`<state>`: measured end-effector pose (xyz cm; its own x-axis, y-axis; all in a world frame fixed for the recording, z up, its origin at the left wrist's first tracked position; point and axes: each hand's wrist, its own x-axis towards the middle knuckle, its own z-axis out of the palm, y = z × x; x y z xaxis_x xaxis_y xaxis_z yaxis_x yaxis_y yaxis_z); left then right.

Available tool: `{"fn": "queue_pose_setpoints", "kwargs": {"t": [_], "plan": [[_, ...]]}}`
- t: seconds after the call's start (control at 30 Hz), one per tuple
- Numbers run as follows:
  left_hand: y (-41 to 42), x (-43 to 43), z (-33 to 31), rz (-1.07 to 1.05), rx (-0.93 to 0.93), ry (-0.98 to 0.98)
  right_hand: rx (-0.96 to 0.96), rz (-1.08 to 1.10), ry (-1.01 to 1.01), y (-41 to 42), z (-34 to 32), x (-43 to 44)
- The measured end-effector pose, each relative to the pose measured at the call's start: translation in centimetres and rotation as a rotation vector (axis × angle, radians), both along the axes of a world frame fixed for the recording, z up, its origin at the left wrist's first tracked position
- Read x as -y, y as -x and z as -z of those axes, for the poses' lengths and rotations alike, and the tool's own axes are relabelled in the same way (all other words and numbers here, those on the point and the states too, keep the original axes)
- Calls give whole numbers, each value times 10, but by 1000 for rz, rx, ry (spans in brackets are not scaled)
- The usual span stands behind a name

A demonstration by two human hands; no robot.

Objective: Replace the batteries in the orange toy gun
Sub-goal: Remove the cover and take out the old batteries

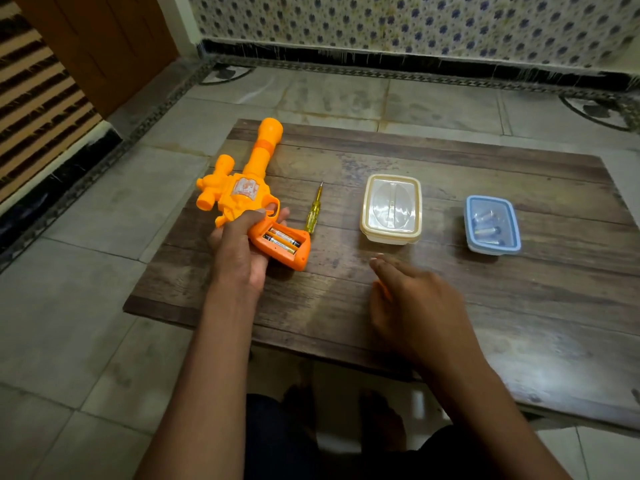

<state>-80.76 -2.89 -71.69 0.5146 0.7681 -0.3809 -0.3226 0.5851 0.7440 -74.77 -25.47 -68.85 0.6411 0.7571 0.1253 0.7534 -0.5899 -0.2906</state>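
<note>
two batteries (281,240) in open toy gun (242,188) grip, labels unreadable, left hand (239,251) holding

I'm looking down at a low dark-brown wood-plank table (433,161) sitting on a grey stone-tile floor (86,323). A white wall with blue flower pattern (415,22) is running behind, a brown wooden door (104,46) standing far left, dim light glaring off the tabletop.

We see bare table (346,161) along the far edge and across the near right. A screwdriver (313,211) lies just beside the toy gun (242,188); a cream box (391,209) and a blue box (491,225) block the middle, with a gap between them.
</note>
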Motion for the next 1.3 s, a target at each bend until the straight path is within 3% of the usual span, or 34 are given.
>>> {"fn": "queue_pose_setpoints", "kwargs": {"t": [0.33, 0.63, 0.77, 0.93, 1.0, 1.3], "plan": [[4, -5, 4, -56, -39, 19, -78, -171, 81, -29, 6, -111], [2, -4, 6, -20, -17, 17, -68, -54, 75, -30, 10, -132], [1, -4, 7, -9, -23, 10, -80, 5, -108, -24, 14, -123], [-2, -5, 6, -19, -22, 36, -58, 79, -737, -13, 10, -110], [-3, -4, 4, -23, -23, 45, -65, 72, -871, -9, -2, -108], [-5, -2, 5, 6, -47, -12, -75, -121, -888, -8, -1, -100]]}}
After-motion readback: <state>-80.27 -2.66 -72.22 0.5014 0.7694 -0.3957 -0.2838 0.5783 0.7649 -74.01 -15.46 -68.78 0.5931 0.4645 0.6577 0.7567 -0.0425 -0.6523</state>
